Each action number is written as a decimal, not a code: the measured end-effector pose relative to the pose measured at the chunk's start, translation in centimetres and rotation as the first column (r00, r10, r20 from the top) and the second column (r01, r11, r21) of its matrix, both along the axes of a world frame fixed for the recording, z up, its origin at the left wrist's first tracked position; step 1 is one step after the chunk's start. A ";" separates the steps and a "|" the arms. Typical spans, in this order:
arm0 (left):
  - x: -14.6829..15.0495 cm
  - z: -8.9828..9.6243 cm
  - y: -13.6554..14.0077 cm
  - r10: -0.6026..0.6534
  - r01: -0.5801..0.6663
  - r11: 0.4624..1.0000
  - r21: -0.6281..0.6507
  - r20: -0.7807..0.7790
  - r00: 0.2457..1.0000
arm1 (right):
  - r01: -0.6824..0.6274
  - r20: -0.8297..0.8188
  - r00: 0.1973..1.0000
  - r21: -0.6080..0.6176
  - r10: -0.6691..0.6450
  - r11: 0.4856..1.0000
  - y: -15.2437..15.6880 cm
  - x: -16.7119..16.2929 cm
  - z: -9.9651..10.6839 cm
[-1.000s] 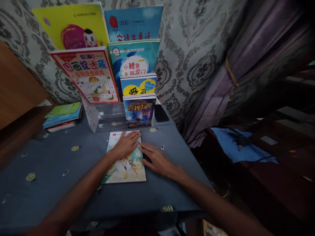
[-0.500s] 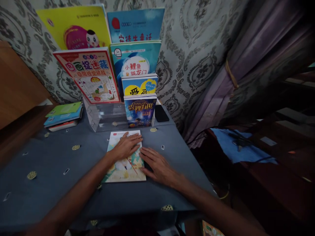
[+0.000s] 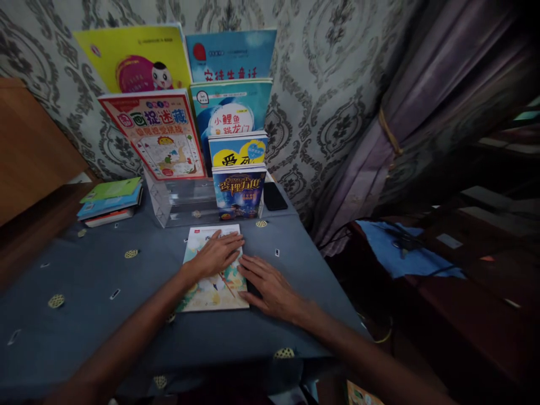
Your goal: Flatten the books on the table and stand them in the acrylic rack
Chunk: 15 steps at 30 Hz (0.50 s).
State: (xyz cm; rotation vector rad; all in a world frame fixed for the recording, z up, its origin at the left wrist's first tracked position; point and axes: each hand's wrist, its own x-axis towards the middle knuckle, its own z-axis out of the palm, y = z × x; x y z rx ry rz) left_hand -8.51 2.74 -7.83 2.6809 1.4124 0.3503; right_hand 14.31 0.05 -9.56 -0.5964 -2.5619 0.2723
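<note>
Three flat books make up a small stack (image 3: 110, 200) at the far left of the blue-grey tablecloth (image 3: 84, 315), a green one on top. Right of that stack stands a clear acrylic display rack (image 3: 177, 202) holding upright books in stepped tiers. Its left column carries a yellow book (image 3: 135, 56) at the back and a red-bordered puzzle book (image 3: 158, 138) in front of it; the lowest left tier shows only clear plastic. Its right column holds four books, each lower than the one behind: a blue book (image 3: 232, 53), a teal book (image 3: 230, 107), a yellow-and-blue book (image 3: 238, 149) and a dark blue book (image 3: 239, 191) at the front. Just beside the rack's right end lies a black phone (image 3: 275, 197).

In front of the rack a thin picture book (image 3: 213, 270) lies flat on the cloth. On its cover rests the left hand (image 3: 217, 256), palm down, fingers spread and gripping nothing. Beside it, the right hand (image 3: 270, 284) lies open and flat at the book's right edge, its fingertips on or just at that edge; I cannot tell which. A purple curtain (image 3: 422, 95) hangs at the far right.
</note>
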 end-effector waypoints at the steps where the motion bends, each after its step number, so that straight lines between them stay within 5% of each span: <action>1: 0.1 0.0 -0.3 -0.019 0.019 1.000 -0.002 0.000 1.000 | -0.006 0.001 1.000 0.002 0.006 1.000 -0.3 0.1 0.1; 15: 0.2 -0.6 -1.0 -0.012 0.011 0.999 0.049 0.031 0.999 | -0.068 0.075 0.995 0.014 0.066 0.998 -0.5 1.0 -0.3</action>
